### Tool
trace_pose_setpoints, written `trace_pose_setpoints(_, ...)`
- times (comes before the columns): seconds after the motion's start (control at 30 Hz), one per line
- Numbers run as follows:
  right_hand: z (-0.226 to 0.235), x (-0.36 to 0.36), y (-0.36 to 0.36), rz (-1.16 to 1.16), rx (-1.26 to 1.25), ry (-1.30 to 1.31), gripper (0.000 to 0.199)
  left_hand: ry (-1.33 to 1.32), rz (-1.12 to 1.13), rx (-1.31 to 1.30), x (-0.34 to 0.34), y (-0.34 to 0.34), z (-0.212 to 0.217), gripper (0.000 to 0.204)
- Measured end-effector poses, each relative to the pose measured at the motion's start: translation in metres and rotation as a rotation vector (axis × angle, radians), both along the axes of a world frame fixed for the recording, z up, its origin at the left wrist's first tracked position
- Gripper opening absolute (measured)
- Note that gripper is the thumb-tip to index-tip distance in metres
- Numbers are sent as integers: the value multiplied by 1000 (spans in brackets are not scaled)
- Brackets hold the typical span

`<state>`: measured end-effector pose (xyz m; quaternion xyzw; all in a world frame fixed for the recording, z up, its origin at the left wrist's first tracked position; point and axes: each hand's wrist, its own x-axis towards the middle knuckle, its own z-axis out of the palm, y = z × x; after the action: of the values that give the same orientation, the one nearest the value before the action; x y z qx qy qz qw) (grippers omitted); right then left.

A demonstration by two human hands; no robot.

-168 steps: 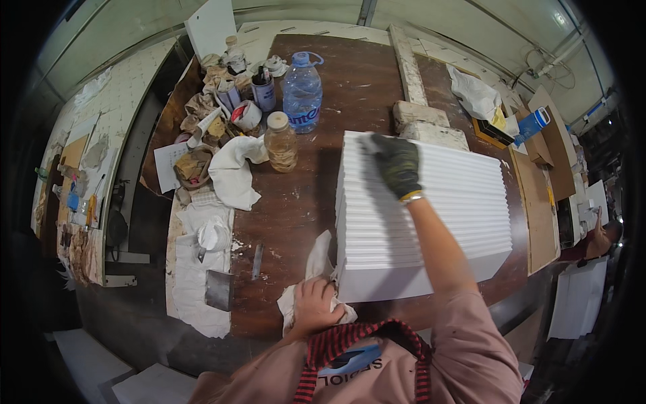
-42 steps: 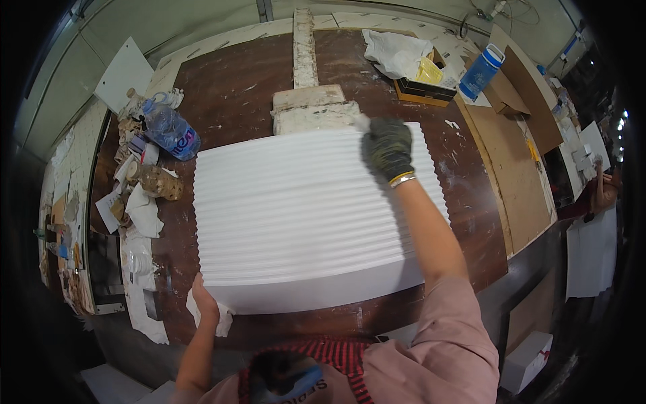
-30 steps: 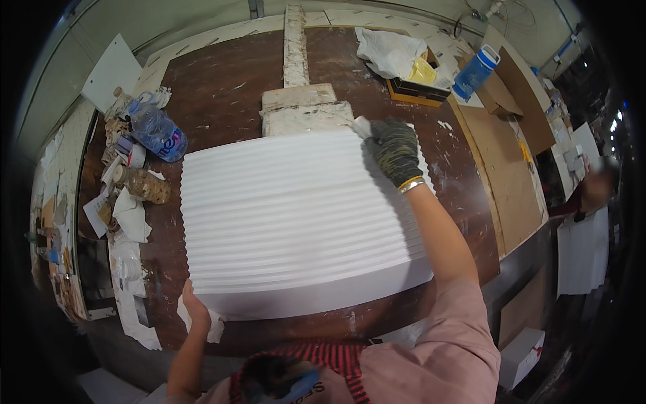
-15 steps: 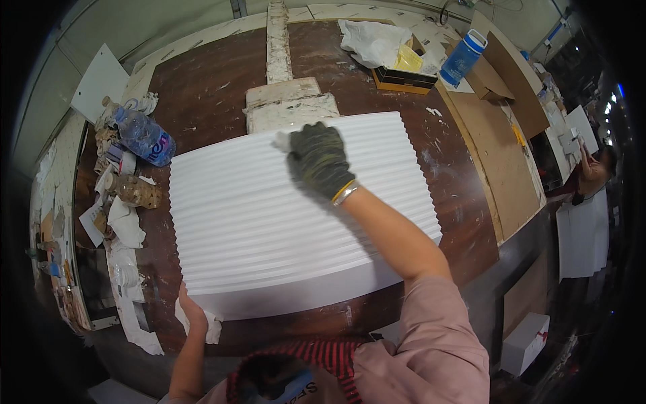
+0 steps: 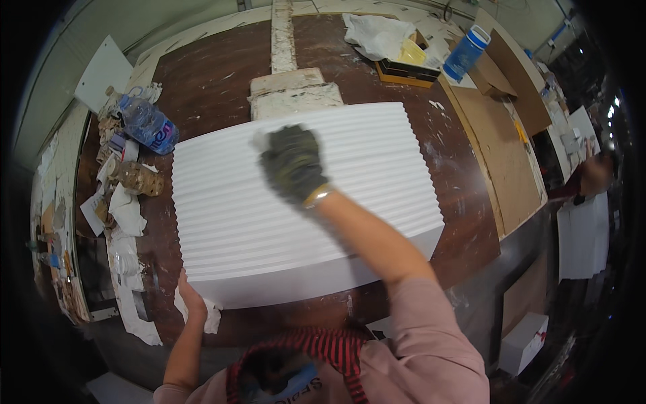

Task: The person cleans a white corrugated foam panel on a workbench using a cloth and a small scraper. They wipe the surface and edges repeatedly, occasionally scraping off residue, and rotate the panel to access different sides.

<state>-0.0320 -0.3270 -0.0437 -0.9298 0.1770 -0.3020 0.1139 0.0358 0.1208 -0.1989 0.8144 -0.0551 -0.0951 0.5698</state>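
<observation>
A white ribbed panel (image 5: 363, 168) with wavy side edges and a smooth near face lies on the brown worktable. My right hand (image 5: 293, 161), in a dark grey-green knit glove with a yellow cuff, is closed over its upper middle. A small white wad (image 5: 260, 140), blurred by motion, pokes out from the gloved fingers against the ribs; cloth or paper, I cannot tell. My bare left hand (image 5: 192, 296) grips the panel's near left corner, its fingers partly hidden by the edge. Crumpled white paper (image 5: 212, 316) lies beside that hand.
Along the left edge stand a large clear bottle (image 5: 149, 126), a smaller brownish bottle (image 5: 138, 178) and crumpled papers. Whitish blocks (image 5: 296, 101) lie behind the panel. At the back right are a shallow box (image 5: 407, 73) and a blue bottle (image 5: 465, 54). Another person (image 5: 595, 175) works far right.
My gloved right hand has slid left across the ribs with the white wad. The view has shifted slightly; my left hand stays at the panel's corner.
</observation>
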Motion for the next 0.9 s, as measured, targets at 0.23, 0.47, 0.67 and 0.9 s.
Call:
trace_pose_setpoints(0.23,-6,-40,-53,-196,6,-61,8,-198,-273,113,0,-6,11,44)
trace_pose_setpoints(0.47,29,-150,-181,-713,-21,259,27,-383,-260,254,-5,-11,17,38)
trace_pose_setpoints(0.67,-7,-42,-82,0,-132,102,11,-344,-210,234,-3,-15,20,33)
trace_pose_setpoints(0.9,30,-102,-154,-434,-180,175,9,-454,-248,317,-5,-16,15,20)
